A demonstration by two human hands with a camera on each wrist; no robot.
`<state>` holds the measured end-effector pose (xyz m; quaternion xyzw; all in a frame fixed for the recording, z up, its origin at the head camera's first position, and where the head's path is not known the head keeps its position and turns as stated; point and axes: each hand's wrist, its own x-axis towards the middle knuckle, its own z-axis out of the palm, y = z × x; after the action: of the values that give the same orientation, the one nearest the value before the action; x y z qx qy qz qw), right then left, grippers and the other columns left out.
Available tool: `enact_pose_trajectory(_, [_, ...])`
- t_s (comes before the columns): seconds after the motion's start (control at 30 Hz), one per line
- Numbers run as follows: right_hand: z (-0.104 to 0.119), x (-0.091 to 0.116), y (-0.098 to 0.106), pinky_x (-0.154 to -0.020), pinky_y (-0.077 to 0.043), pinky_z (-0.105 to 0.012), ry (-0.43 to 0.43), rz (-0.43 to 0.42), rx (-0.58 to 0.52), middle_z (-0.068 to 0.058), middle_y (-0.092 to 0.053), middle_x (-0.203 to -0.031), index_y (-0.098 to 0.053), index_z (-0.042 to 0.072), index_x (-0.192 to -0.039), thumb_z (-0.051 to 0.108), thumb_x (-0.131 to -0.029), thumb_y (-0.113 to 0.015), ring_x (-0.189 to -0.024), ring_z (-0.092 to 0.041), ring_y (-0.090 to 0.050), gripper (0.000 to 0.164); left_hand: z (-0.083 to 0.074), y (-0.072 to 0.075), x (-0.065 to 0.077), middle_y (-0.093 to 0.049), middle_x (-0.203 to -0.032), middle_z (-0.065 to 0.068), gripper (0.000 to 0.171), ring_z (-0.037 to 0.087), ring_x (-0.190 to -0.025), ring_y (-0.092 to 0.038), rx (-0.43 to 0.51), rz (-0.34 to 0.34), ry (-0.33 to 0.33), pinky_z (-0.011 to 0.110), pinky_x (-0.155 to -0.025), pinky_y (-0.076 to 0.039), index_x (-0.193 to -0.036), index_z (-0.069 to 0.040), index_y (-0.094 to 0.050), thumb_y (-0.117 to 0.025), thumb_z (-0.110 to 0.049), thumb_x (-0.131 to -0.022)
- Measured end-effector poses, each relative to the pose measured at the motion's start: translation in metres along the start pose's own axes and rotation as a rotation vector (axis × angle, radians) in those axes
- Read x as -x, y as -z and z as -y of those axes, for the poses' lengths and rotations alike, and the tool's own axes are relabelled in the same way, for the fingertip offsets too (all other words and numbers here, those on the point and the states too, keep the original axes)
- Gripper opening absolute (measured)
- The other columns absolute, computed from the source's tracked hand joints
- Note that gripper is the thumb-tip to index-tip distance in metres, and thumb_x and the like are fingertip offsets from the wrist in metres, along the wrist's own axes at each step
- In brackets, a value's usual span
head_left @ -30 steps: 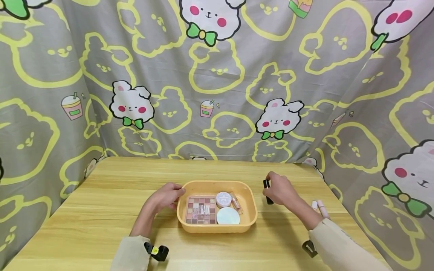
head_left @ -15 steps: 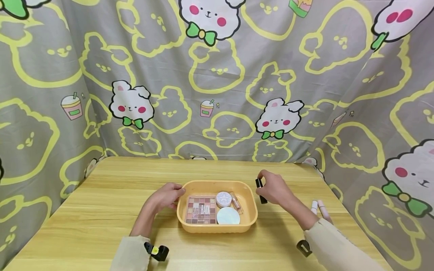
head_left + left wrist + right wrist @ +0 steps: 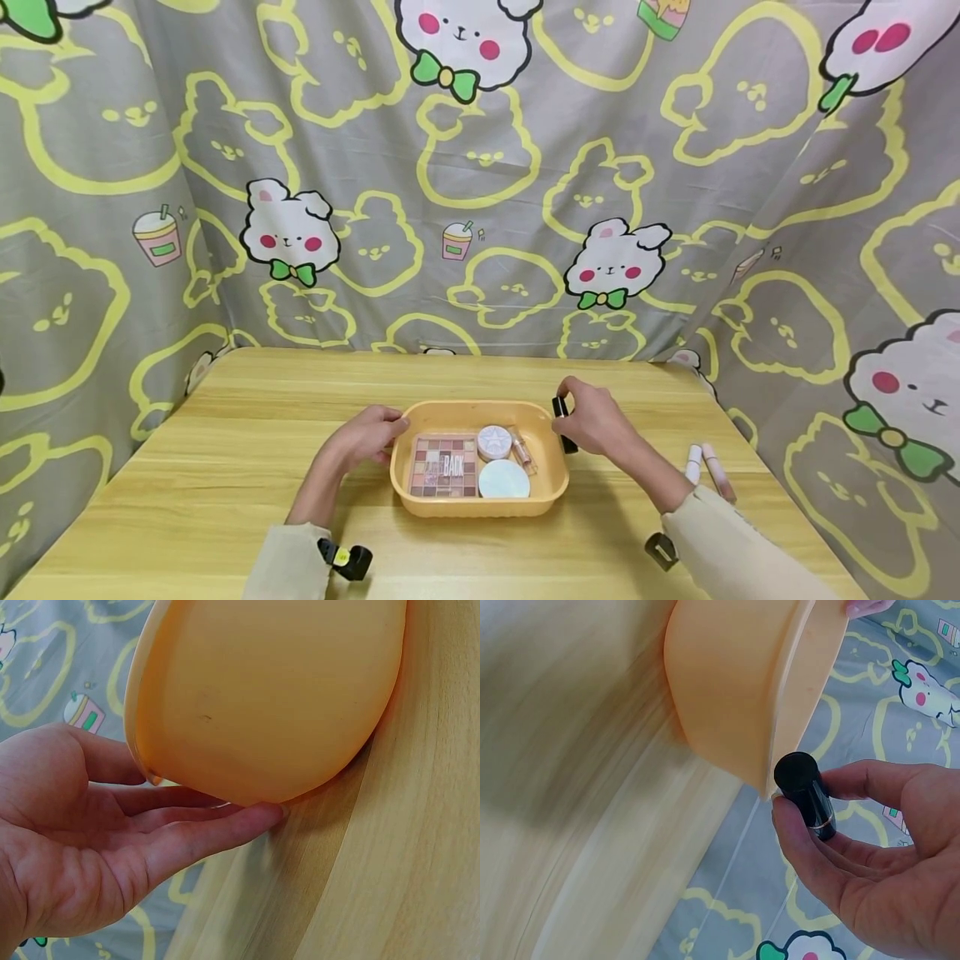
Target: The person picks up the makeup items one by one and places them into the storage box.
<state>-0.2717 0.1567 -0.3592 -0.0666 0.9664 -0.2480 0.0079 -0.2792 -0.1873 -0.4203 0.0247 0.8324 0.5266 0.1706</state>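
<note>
My left hand (image 3: 372, 433) grips the left end of a yellow-orange plastic basket (image 3: 480, 506); in the left wrist view several fingers (image 3: 217, 838) lie along its outer wall. My right hand (image 3: 600, 419) pinches a black lipstick tube (image 3: 562, 410) with a thin gold band, beside the basket's right rim. In the right wrist view the lipstick tube (image 3: 801, 776) is tilted, close to the rim. Inside the basket lie an eyeshadow palette (image 3: 444, 467), a round compact with a star (image 3: 495, 442), a pale round compact (image 3: 504, 480) and a slim clear-and-pink tube (image 3: 521, 450).
Two pale cosmetic tubes (image 3: 693, 462) lie on the wooden table (image 3: 262, 433) to the right, near my right forearm. A grey patterned curtain (image 3: 480, 192) hangs behind the table and along both sides. Black camera straps (image 3: 352, 562) sit on the wrists.
My right hand has moved left with the lipstick tube, up to the basket's right rim. The left hand and basket have stayed in place.
</note>
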Motion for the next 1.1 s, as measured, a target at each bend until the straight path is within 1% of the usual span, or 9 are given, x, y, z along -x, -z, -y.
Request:
enact_pose_trajectory(0.23, [0.006,0.001,-0.004,-0.050,-0.046,-0.028,0.010,-0.005,-0.011,-0.007,-0.064,-0.072,-0.058,0.003,-0.122,0.013,-0.085,-0.073,-0.055,-0.016,-0.058,0.041,0.001,0.000,-0.001,-0.067,-0.121,0.018,0.044,0.025,-0.105,-0.067,0.014,0.001,-0.006,0.042,-0.077,-0.061,-0.139,0.010,-0.052,-0.045,-0.019,-0.108])
enact_pose_trajectory(0.37, [0.008,0.003,-0.007,-0.051,-0.050,-0.028,0.019,-0.003,-0.044,-0.008,-0.068,-0.077,-0.058,0.002,-0.121,0.009,-0.084,-0.071,-0.057,-0.015,-0.063,0.039,0.001,0.000,-0.001,-0.067,-0.122,0.019,0.044,0.025,-0.106,-0.067,0.014,0.000,-0.007,0.041,-0.078,-0.061,-0.140,0.010,-0.051,-0.044,-0.019,-0.108])
enact_pose_trajectory(0.47, [0.010,0.003,-0.009,-0.051,-0.050,-0.028,0.020,0.006,-0.063,-0.007,-0.069,-0.075,-0.058,0.003,-0.120,0.008,-0.084,-0.070,-0.058,-0.014,-0.064,0.038,0.000,0.000,0.000,-0.067,-0.122,0.018,0.044,0.025,-0.105,-0.067,0.007,-0.001,-0.006,0.041,-0.077,-0.061,-0.140,0.010,-0.051,-0.045,-0.019,-0.108])
enact_pose_trajectory(0.67, [0.015,0.005,-0.012,-0.051,-0.046,-0.029,0.044,0.005,-0.066,-0.003,-0.067,-0.070,-0.060,0.007,-0.117,0.008,-0.083,-0.071,-0.056,-0.014,-0.062,0.035,0.000,0.000,0.001,-0.068,-0.119,0.018,0.043,0.023,-0.102,-0.067,0.008,0.000,-0.010,0.041,-0.077,-0.061,-0.139,0.010,-0.053,-0.045,-0.019,-0.108])
enact_pose_trajectory(0.87, [0.018,0.005,-0.016,-0.049,-0.046,-0.029,0.057,0.004,-0.087,-0.003,-0.067,-0.069,-0.062,0.007,-0.114,0.008,-0.083,-0.072,-0.055,-0.014,-0.062,0.033,0.000,0.000,0.001,-0.068,-0.119,0.018,0.043,0.023,-0.103,-0.067,0.013,0.006,-0.012,0.041,-0.077,-0.061,-0.139,0.010,-0.052,-0.044,-0.019,-0.108])
enact_pose_trajectory(1.1, [0.018,0.006,-0.021,-0.048,-0.043,-0.029,0.064,0.016,-0.080,-0.003,-0.065,-0.068,-0.063,0.006,-0.112,0.009,-0.083,-0.071,-0.053,-0.015,-0.058,0.030,0.000,0.000,0.001,-0.068,-0.120,0.018,0.044,0.024,-0.104,-0.067,0.021,0.003,-0.008,0.041,-0.078,-0.061,-0.140,0.011,-0.052,-0.045,-0.019,-0.108])
